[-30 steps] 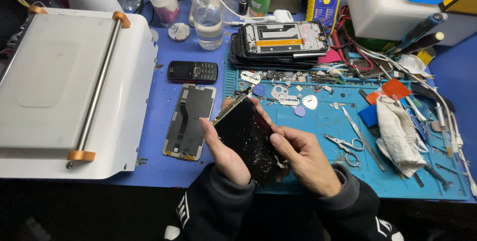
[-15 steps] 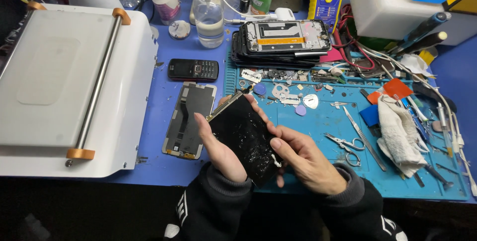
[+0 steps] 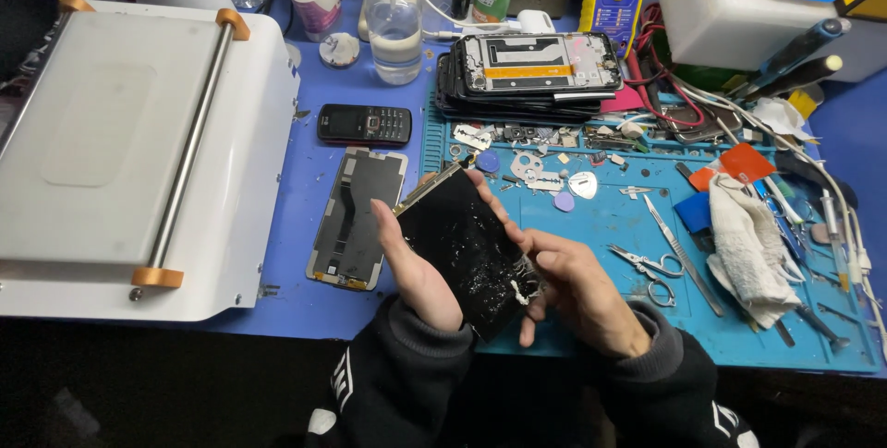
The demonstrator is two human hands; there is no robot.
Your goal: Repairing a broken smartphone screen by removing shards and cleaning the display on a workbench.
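Closest to me: both hands hold a cracked phone screen (image 3: 467, 254) just above the near edge of the teal work mat (image 3: 739, 319), w/ its lower corner out past that edge. My left hand (image 3: 416, 272) is wrapped on its left long edge, thumb across the glass, so it's gripping the panel. My right hand (image 3: 573, 291) cups it from the right & below, fingers (image 3: 494, 208) running up along the right edge, also closed on it; fingertips near the shattered white patch at the lower right corner, though I can't tell if they pinch a shard or just press.

Key relation: the panel's long axis runs diagonal, from the lower right corner by my right hand up to the top left corner, which points toward the mat's far left corner. The damaged end sits nearer the right hand; left hand is the brace.

Just left of the left hand, on the blue table (image 3: 305, 305), a second display panel (image 3: 356, 217) lies flat, apart from the held one. Beyond it, a small black keypad phone (image 3: 364, 124). Right of my hands on the mat: scissors (image 3: 647, 272), tweezers (image 3: 682, 254), a white rag (image 3: 748, 249). Far side: stack of opened phones (image 3: 536, 74) at the mat's far edge, a clear bottle (image 3: 394, 28), and the white separator machine (image 3: 129, 152) filling the table's left side.
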